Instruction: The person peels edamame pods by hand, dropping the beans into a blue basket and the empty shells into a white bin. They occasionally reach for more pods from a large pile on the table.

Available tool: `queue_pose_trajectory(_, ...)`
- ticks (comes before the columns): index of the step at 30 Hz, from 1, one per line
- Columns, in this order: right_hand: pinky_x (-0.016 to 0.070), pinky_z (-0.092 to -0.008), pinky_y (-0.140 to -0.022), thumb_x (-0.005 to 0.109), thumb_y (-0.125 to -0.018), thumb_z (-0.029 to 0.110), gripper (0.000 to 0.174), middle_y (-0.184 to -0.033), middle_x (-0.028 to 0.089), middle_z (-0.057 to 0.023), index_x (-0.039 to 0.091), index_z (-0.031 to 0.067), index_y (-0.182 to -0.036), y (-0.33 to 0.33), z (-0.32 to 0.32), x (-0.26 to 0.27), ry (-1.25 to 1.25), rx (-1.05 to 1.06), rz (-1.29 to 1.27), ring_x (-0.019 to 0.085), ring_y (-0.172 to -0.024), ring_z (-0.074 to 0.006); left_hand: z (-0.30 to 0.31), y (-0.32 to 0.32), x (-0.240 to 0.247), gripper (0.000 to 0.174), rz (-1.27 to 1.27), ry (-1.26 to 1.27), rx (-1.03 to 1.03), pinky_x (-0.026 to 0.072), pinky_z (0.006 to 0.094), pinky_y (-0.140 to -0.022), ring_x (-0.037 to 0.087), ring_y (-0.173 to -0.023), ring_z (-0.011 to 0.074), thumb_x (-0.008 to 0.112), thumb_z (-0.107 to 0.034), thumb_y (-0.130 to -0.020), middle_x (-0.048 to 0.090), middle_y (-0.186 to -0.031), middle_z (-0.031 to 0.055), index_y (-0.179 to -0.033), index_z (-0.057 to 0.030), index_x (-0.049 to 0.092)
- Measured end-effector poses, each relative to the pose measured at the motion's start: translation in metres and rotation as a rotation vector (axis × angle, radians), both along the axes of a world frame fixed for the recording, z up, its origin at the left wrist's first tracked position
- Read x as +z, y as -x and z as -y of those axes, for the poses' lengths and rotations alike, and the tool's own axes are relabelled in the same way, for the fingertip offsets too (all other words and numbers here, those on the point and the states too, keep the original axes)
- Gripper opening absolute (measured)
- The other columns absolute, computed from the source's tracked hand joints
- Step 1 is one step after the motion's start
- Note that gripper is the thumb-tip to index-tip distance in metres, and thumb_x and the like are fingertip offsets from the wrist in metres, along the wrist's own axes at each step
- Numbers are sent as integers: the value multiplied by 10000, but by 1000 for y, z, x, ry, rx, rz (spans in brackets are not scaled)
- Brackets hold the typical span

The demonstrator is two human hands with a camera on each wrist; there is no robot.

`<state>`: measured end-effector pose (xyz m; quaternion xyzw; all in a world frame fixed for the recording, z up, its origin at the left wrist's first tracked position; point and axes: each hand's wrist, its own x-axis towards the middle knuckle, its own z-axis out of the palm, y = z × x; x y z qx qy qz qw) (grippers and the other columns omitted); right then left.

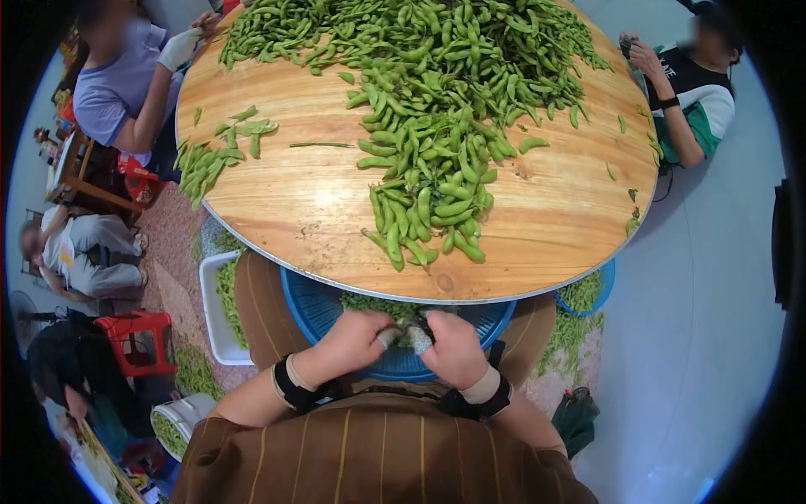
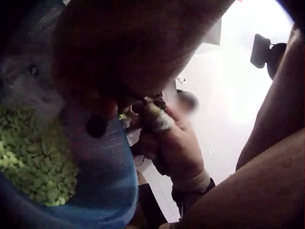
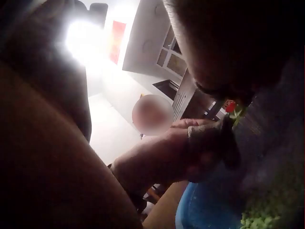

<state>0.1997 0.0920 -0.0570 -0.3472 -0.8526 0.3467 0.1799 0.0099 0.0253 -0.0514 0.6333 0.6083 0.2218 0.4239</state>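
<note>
Both bare hands meet close together over a blue basket (image 1: 300, 309), just below the table's near edge. The left hand (image 1: 354, 343) and right hand (image 1: 456, 346) have curled fingers and pale wraps on their thumbs. In the right wrist view, a green pod (image 3: 236, 115) shows between the hands, pinched at the fingertips; its far end is hidden. Shelled green beans (image 2: 39, 160) lie in the basket in the left wrist view. A large heap of green pods (image 1: 453, 134) covers much of the round wooden table (image 1: 285, 202).
Pods fill a white tub (image 1: 220, 336) at the left and a white bucket (image 1: 186, 412) below it. Another blue basket (image 1: 606, 290) stands at the right. Two people sit at the table's far sides; others are at the left near a red stool (image 1: 138, 343).
</note>
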Motion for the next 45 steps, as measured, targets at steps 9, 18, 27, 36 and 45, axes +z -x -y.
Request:
queue_pose_trajectory(9,466,-370,-535,611,-767,59,179,-773,577,-188,520,-9,-906,-8,-8,24,1266,-4,-288,545,-588,-356,9,10,23,184,865,501,269,417,207,-508,506,-566,66,472,-145,-966,569,-684,-2,-937,-12,597)
queue_pose_trajectory(18,483,-395,-587,634,-665,11,245,-783,572,-137,596,37,-905,23,-25,76,-272,-128,-129,581,-702,-337,92,119,32,165,-53,109,761,434,301,-498,561,-558,159,581,-177,-882,620,-716,66,-888,-14,610)
queue_pose_trajectory(27,484,-320,-576,657,-782,32,184,-765,623,-52,601,11,-955,32,-47,94,187,-355,-355,573,-625,-167,73,99,39,209,-408,-312,596,485,378,-716,622,-810,315,597,-120,-842,631,-888,162,-1009,5,610)
queue_pose_trajectory(36,338,-198,-449,605,-900,131,168,-774,566,-25,562,10,-1008,7,-18,82,1482,-263,-776,415,-518,-45,-12,-2,59,274,484,-242,110,428,269,-845,536,-971,155,516,-80,-935,537,-1096,77,-1194,5,542)
queue_pose_trajectory(45,402,-201,-477,538,-884,93,306,-804,598,-14,493,21,-1178,-3,-15,80,946,-107,-434,492,-537,-50,1,-6,65,213,897,53,430,433,208,-607,554,-716,85,556,-106,-923,609,-860,25,-1095,18,571)
